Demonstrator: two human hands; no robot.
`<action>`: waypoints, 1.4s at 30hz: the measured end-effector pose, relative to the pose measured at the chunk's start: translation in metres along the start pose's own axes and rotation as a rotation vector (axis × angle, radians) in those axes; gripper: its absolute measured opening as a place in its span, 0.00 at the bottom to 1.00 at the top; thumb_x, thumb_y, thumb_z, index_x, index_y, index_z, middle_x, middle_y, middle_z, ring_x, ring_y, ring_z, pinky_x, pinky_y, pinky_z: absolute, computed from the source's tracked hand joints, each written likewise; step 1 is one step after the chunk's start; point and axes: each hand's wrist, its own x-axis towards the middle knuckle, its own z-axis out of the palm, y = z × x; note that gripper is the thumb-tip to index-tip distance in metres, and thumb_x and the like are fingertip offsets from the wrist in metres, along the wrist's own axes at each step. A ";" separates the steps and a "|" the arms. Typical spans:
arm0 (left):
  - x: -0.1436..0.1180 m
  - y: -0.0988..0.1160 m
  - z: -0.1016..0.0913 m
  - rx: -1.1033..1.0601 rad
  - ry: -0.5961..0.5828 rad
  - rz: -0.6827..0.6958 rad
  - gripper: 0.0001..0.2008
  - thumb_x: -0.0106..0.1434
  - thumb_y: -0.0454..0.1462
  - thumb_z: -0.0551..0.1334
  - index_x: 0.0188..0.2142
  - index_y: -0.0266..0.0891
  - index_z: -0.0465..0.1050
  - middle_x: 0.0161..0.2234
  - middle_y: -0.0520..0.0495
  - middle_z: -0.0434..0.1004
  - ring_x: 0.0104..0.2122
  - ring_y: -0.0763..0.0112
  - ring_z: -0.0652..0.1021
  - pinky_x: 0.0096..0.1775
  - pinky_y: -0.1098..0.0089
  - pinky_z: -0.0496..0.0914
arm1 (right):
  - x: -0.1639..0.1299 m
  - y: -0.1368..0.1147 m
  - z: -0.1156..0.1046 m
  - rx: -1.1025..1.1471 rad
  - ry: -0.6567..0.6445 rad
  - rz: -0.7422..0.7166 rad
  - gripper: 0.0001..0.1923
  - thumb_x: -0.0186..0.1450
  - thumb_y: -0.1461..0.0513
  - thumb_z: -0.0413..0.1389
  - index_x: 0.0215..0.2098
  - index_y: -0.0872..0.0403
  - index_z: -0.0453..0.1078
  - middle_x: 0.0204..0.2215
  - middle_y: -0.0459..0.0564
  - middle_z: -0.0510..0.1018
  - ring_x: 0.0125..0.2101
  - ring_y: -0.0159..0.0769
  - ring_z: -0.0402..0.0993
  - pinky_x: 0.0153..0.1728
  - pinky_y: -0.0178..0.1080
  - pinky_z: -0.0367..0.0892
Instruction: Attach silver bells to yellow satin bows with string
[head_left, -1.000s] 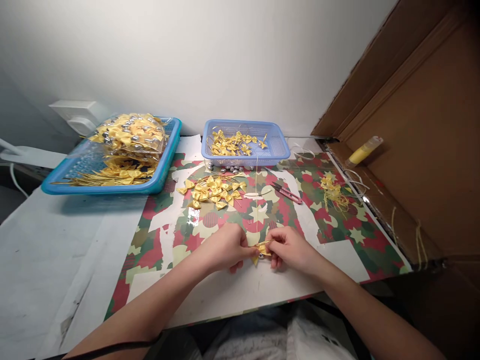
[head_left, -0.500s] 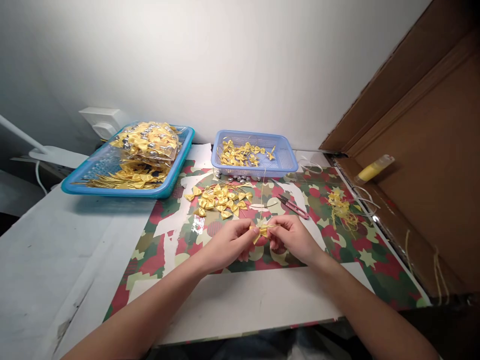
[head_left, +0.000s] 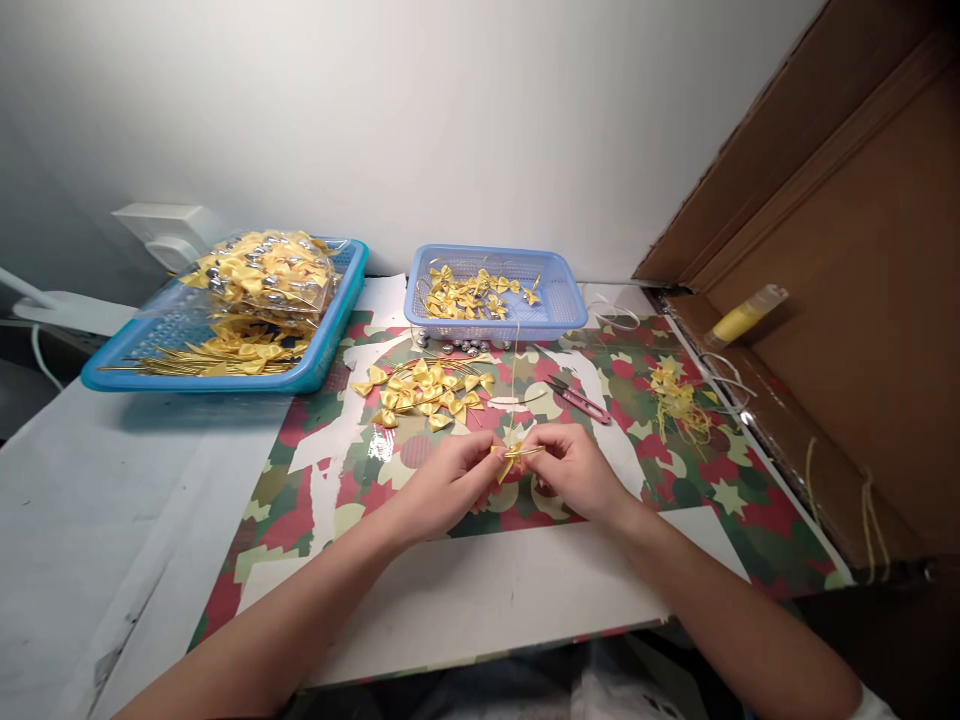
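Yellow bow (head_left: 505, 469) w/ gold wire (head_left: 531, 450) is between both hands, over the patterned sheet (head_left: 727, 495). L hand (head_left: 461, 475) pinches the bow; R hand (head_left: 576, 470) pinches the wire's end. Prob. best: keep L pinch firm but light so ribbon doesn't crease, work R fingertips close to bow's middle, keep thread (head_left: 514, 375) slack-free. Count: 1 bow held, 1 pr. snips (head_left: 581, 401), 1 yellow tube (head_left: 747, 316), 1 mid basket (head_left: 551, 327); loose bows (head_left: 427, 385) approx. a dozen, overlapping; silver beads (head_left: 471, 347) several, exact no. unclear.
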 end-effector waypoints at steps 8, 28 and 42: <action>0.002 -0.003 0.003 0.131 0.086 0.048 0.16 0.64 0.45 0.55 0.26 0.38 0.65 0.21 0.54 0.62 0.21 0.76 0.66 0.22 0.74 0.60 | -0.001 0.004 0.002 -0.095 0.036 -0.077 0.11 0.56 0.62 0.52 0.17 0.55 0.62 0.17 0.43 0.66 0.20 0.26 0.60 0.20 0.30 0.56; 0.003 -0.009 0.007 0.199 0.103 0.048 0.17 0.64 0.43 0.54 0.21 0.38 0.57 0.19 0.56 0.52 0.21 0.77 0.58 0.23 0.73 0.50 | -0.008 0.006 0.008 -0.399 0.120 -0.149 0.11 0.61 0.62 0.53 0.24 0.55 0.73 0.16 0.43 0.66 0.20 0.29 0.59 0.22 0.33 0.56; 0.005 -0.007 0.004 0.245 0.142 0.065 0.16 0.63 0.42 0.54 0.21 0.39 0.57 0.20 0.56 0.52 0.22 0.75 0.58 0.24 0.71 0.51 | -0.006 -0.004 -0.004 0.282 -0.156 -0.210 0.11 0.65 0.57 0.55 0.26 0.53 0.66 0.30 0.46 0.67 0.32 0.31 0.65 0.33 0.35 0.63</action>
